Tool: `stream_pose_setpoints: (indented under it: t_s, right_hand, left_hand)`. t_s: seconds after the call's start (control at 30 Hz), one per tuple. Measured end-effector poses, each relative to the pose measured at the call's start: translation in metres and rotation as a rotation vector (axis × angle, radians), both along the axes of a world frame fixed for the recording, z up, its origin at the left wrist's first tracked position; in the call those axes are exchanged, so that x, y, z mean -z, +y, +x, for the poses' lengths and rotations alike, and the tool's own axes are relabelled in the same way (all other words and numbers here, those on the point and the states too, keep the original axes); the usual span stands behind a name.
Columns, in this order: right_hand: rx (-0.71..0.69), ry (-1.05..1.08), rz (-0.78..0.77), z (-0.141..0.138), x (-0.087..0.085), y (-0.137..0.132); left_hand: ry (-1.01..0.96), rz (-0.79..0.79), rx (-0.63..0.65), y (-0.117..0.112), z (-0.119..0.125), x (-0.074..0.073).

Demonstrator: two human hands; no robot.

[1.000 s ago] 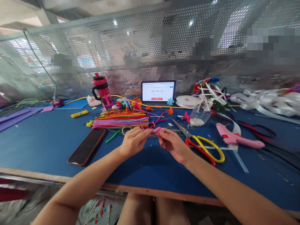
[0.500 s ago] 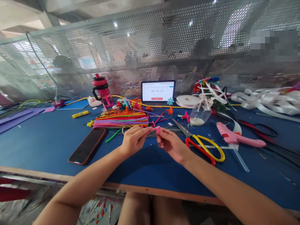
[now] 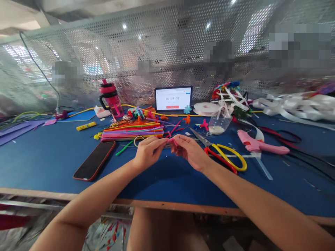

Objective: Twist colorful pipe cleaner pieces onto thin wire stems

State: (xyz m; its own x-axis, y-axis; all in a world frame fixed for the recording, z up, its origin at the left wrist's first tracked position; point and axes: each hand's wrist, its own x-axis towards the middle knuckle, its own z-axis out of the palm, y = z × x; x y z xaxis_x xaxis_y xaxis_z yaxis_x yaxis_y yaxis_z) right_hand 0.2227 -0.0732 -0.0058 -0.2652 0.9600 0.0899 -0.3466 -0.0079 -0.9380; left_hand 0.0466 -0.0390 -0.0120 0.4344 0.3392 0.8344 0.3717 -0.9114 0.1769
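Over the middle of the table, my left hand [image 3: 148, 152] pinches one end of a short pink pipe cleaner [image 3: 171, 139]. The fingertips of my right hand [image 3: 192, 152] close on its other end, so most of it is covered. Just behind my hands lies a bundle of coloured pipe cleaners [image 3: 131, 132], red, yellow and purple among them. A green pipe cleaner piece [image 3: 124, 148] rests left of my left hand. Scissors [image 3: 222, 153] with red and yellow handles lie to the right of my right hand.
A phone [image 3: 94, 161] lies at left, near a yellow glue stick [image 3: 86, 126]. Farther back stand a pink bottle [image 3: 113, 101] and a tablet [image 3: 173, 99] showing a timer. At right are a pink glue gun [image 3: 261, 143], a ribbon spool [image 3: 205, 108] and heaped white ribbon [image 3: 285, 108].
My fingertips have drawn closer together, and less of the pink pipe cleaner shows between them. The whole view has shifted slightly.
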Motion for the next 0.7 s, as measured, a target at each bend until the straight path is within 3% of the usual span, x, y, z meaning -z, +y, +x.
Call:
stream_pose_setpoints:
  t_s: [0.23, 0.7]
  right_hand:
    - [-0.027, 0.151, -0.110, -0.0017, 0.0013, 0.0029]
    - [-0.170, 0.233, -0.079, -0.0013, 0.0020, 0.0031]
  left_hand:
    - [-0.017, -0.009, 0.003, -0.0028, 0.0016, -0.0039]
    - [-0.025, -0.018, 0.019, -0.0045, 0.0011, -0.0026]
